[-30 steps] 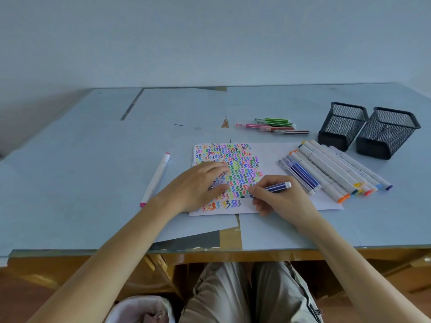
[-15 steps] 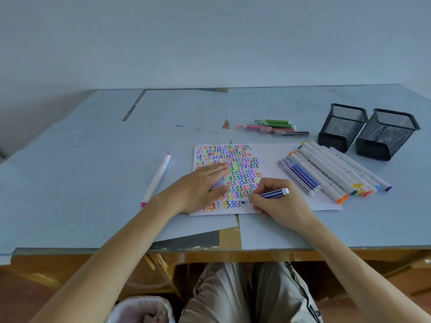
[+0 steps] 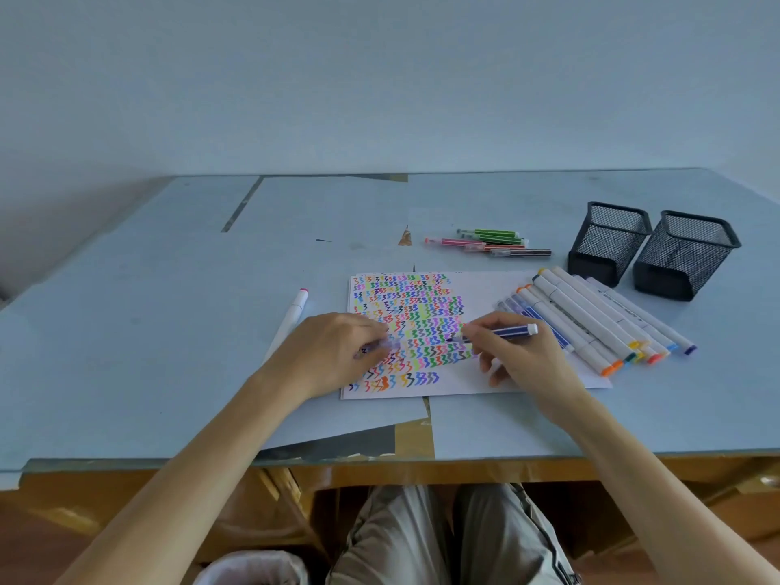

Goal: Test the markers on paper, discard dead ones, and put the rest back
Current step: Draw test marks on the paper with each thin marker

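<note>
A white sheet of paper covered in rows of coloured squiggles lies in the middle of the table. My right hand pinches a thin blue marker just above the sheet, its bare tip pointing left. My left hand rests on the paper's left part, fingers curled round a small translucent cap that faces the marker's tip. The tip and the cap are a short way apart.
A row of thick white markers and thin blue ones lies on the paper's right edge. Several thin markers lie behind the paper. Two black mesh cups stand at the right. A white pink-capped marker lies left. A bin sits below.
My right hand lifted the blue marker off the bottom row of squiggles and swung its tip up and left. My left hand's fingers went from flat on the paper to curled round the cap.
</note>
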